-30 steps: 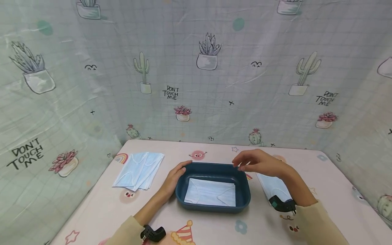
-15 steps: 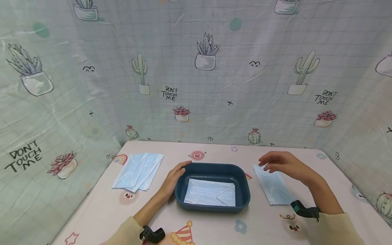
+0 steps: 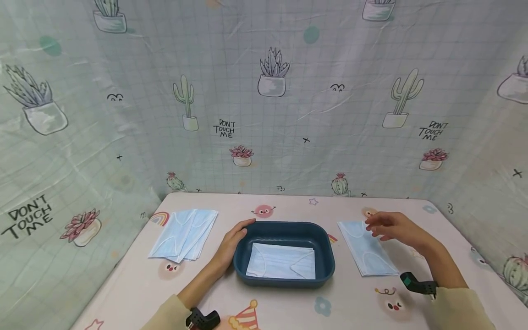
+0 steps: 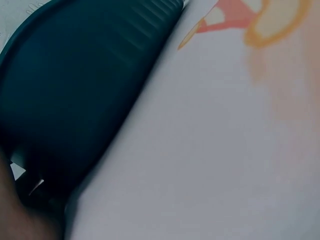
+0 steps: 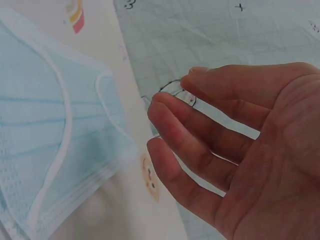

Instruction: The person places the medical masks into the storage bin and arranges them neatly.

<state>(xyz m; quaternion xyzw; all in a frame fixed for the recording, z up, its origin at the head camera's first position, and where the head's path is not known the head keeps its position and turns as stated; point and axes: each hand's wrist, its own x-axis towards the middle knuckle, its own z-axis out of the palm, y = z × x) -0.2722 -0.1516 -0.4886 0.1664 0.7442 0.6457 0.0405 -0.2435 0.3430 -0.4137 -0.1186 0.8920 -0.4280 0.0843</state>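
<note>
Head view: left hand (image 3: 231, 245) resting against the left rim of dark blue rectangular plastic tray (image 3: 326, 256) (one pale blue face mask (image 3: 280, 266) inside), fingers nearly straight. Right hand (image 3: 396, 227) hovering over stack of pale blue masks (image 3: 365, 254) on patterned surface (image 3: 350, 302).

Left wrist: only tray wall (image 4: 80, 95), grip unclear.

Right wrist: loosely open grip, holding nothing, beside the stack.

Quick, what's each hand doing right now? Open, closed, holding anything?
Left hand: open, resting against the blue tray's left rim.
Right hand: open, holding nothing, above the right stack of masks.
</note>
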